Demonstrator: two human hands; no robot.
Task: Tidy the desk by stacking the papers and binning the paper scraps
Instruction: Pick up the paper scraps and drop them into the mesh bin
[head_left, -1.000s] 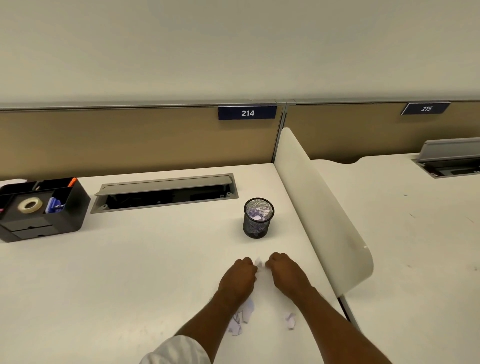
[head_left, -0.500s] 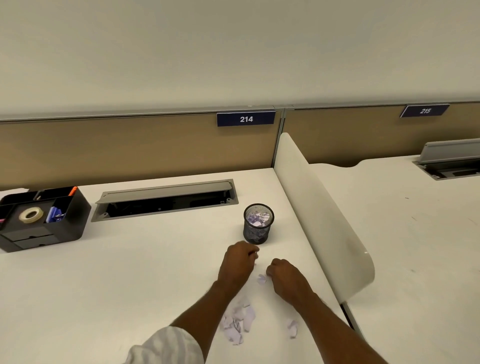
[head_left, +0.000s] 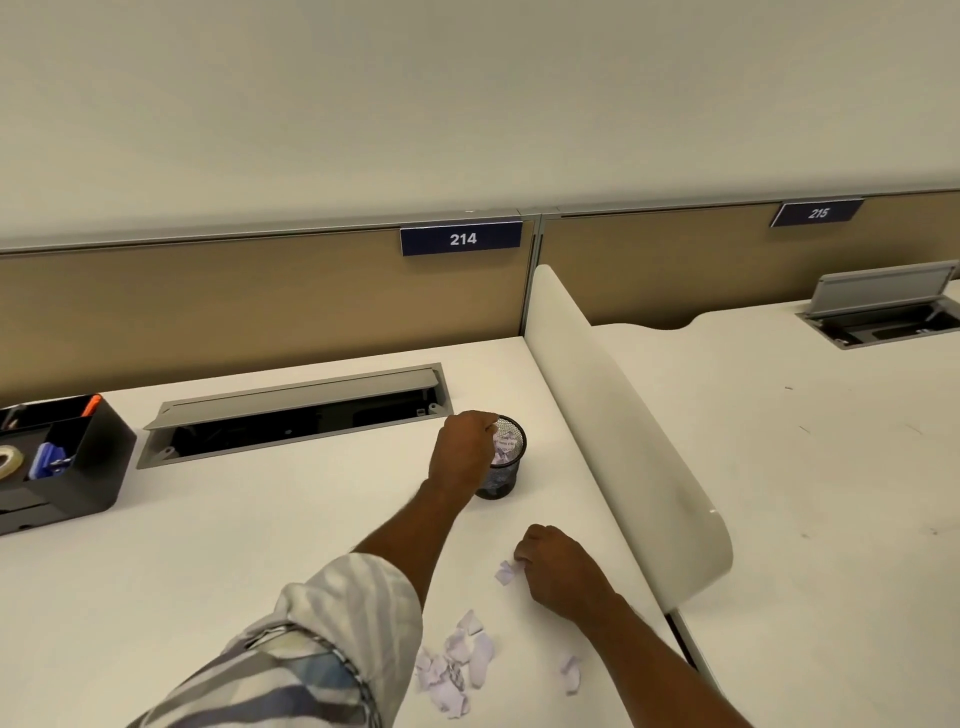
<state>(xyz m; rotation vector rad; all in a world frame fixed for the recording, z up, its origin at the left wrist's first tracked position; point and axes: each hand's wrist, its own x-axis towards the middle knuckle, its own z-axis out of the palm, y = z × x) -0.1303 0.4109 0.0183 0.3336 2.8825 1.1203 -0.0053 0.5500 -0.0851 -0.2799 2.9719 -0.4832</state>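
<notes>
A small black mesh cup (head_left: 508, 477) stands on the white desk (head_left: 234, 545) and holds pale lilac paper scraps. My left hand (head_left: 462, 452) reaches over its left rim with the fingers curled together at the opening; anything between them is hidden. Nearer to me, my right hand (head_left: 563, 571) pinches a small paper scrap (head_left: 504, 573) against the desk. A loose pile of torn scraps (head_left: 457, 667) lies close to the front edge, with a single scrap (head_left: 571, 674) to its right.
A black desk organiser (head_left: 83, 467) with tape and pens sits at the far left. An open cable tray (head_left: 296, 415) runs behind the cup. A white curved divider (head_left: 623, 441) bounds the desk on the right, with a neighbouring desk (head_left: 831, 493) beyond.
My left hand has gone forward from the scraps to the mesh cup's rim. My right hand stayed low near the scraps, fingers now on a small piece.
</notes>
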